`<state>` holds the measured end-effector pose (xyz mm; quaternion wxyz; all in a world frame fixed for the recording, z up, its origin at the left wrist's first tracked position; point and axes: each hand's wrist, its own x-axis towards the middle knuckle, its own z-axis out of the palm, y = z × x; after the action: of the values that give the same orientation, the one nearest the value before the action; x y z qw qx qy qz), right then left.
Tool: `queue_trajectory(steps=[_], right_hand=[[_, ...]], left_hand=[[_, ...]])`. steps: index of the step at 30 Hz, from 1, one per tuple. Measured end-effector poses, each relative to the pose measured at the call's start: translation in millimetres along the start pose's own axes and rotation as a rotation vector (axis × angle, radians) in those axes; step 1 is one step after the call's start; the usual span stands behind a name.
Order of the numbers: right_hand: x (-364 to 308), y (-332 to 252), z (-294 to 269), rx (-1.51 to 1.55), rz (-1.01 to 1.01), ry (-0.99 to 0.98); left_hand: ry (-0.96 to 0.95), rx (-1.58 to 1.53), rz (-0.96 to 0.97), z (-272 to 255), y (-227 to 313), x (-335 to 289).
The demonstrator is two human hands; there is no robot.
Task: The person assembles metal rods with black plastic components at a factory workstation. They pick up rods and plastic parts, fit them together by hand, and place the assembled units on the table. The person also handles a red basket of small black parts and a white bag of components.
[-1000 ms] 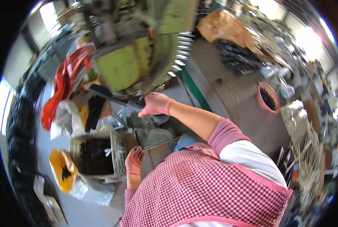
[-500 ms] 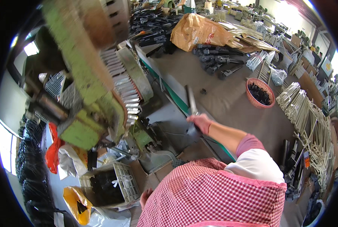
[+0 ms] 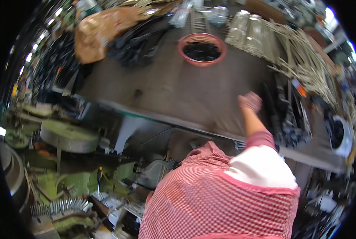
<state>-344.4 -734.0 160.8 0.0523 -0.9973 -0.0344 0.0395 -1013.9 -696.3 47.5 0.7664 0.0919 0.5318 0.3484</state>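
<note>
Lying just to the right of the person's right hand (image 3: 250, 102), long black parts (image 3: 282, 105) are resting on the brown table (image 3: 194, 87); blur is hiding whether that hand's fingers are grasping anything or hanging loose. The left hand (image 3: 150, 195) is showing only a sliver beside the checked apron (image 3: 217, 195), so one cannot tell how its fingers are bending. A red basket (image 3: 203, 63) is holding black pieces (image 3: 201, 51)

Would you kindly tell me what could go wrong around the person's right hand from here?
The right hand is beside a heap of long, dark parts on the flat brown table, so it might scrape against them. The heap lies close to the table's front edge, so a nudged part might fall.
</note>
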Motion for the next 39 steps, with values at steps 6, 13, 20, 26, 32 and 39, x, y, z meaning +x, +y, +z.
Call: queue_trajectory(steps=[6, 13, 20, 26, 32, 39], right_hand=[[30, 166, 30, -0.446, 0.215, -0.032], [54, 114, 23, 0.199, -0.259, -0.255], [-140, -151, 23, 0.665, -0.823, -1.129], [-189, -333, 72, 0.83, -1.161, -1.479], [-125, -467, 174, -0.411, -1.725, -0.05], [-98, -458, 211, -0.215, -1.841, -0.229]], left_hand=[[-0.012, 0.329, -0.075, 61, 32, 16], [-0.204, 0.348, -0.063, 180, 73, 32], [-0.302, 0.333, 0.243, 338, 71, 73], [-0.07, -0.248, 0.518, 302, 148, 86], [-0.239, -0.483, 0.361, 241, 155, 25], [-0.138, -0.596, 0.39, 216, 123, -27]])
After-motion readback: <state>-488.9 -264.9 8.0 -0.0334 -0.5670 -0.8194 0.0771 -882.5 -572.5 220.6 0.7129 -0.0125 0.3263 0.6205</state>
